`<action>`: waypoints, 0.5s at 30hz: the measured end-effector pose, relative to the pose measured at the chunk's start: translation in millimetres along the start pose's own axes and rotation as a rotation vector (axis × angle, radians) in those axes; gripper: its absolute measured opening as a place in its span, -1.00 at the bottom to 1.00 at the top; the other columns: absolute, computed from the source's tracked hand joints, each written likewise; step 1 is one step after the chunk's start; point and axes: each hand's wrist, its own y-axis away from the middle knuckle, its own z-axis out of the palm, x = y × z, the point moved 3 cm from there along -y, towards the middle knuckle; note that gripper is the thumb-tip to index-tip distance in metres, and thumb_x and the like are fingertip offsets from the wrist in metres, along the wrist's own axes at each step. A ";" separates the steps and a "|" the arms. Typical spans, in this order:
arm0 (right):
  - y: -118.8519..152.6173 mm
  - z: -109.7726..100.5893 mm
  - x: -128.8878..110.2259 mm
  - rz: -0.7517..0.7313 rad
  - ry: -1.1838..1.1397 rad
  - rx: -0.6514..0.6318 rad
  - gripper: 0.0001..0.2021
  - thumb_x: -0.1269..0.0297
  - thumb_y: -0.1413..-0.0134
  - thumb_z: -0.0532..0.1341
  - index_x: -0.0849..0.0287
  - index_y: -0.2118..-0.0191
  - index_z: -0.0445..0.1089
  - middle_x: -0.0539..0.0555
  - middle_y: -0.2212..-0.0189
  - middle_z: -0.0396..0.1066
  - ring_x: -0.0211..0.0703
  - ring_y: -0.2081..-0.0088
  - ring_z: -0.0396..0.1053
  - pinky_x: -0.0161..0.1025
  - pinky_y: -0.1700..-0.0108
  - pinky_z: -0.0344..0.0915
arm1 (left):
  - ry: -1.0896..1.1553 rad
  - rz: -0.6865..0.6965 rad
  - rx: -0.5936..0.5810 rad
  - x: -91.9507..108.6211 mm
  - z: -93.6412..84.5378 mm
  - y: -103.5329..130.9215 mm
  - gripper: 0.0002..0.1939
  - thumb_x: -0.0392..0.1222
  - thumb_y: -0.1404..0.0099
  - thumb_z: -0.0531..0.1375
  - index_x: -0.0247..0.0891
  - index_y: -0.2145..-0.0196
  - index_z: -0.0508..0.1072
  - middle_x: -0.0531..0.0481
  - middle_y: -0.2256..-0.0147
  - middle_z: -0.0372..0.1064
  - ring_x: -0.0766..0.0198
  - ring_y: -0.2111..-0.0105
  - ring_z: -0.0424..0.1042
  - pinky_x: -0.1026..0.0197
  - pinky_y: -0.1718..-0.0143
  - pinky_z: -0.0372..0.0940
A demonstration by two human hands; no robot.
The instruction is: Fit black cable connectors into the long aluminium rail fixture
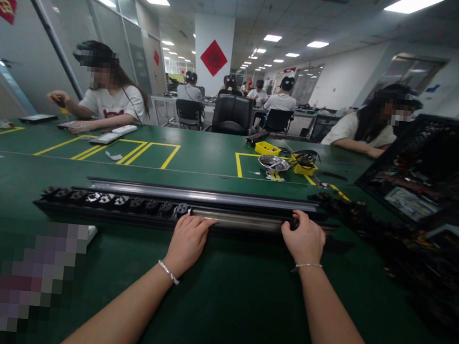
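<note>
A long black channel (pixel 244 223) lies across the green table in front of me. Its left part holds a row of several black socket modules (pixel 151 206); the right part shows a bare inside. My left hand (pixel 187 239) grips the front edge beside the last socket of the row, its fingertips near that socket. Toward the right end, my right hand (pixel 305 237) is closed on a small black part (pixel 293 221), apparently a socket module, mostly hidden by the fingers. Just behind lies a second long rail (pixel 203 196) with a shiny strip along it.
A dark pile of black parts (pixel 370 229) spreads at the right, before a black bin (pixel 412 168). Farther back stand a metal bowl (pixel 273 164) and yellow trays (pixel 267 148). A blurred-out object (pixel 28 277) lies front left. Co-workers sit across the table, left and right.
</note>
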 end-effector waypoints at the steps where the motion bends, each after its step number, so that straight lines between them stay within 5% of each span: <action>1: -0.2 -0.4 0.2 -0.001 -0.006 0.003 -0.61 0.27 0.09 0.09 0.18 0.06 0.29 0.11 0.24 0.44 -0.04 0.14 0.31 -0.07 0.00 0.06 | -0.003 0.000 -0.002 0.2 -0.2 0.0 -0.67 -0.29 -0.31 0.00 -0.04 0.04 0.37 0.03 0.21 0.42 0.20 0.16 0.33 -0.01 -0.06 0.08; 15: -2.3 -1.6 5.9 -0.015 0.005 -0.002 -0.61 0.26 0.07 0.09 0.17 0.04 0.28 0.13 0.24 0.43 -0.03 0.15 0.31 -0.13 0.11 0.16 | 0.002 -0.002 -0.001 0.3 -1.3 -0.3 -0.67 -0.30 -0.30 0.00 -0.05 0.04 0.37 0.03 0.21 0.41 0.21 0.18 0.33 -0.02 -0.06 0.08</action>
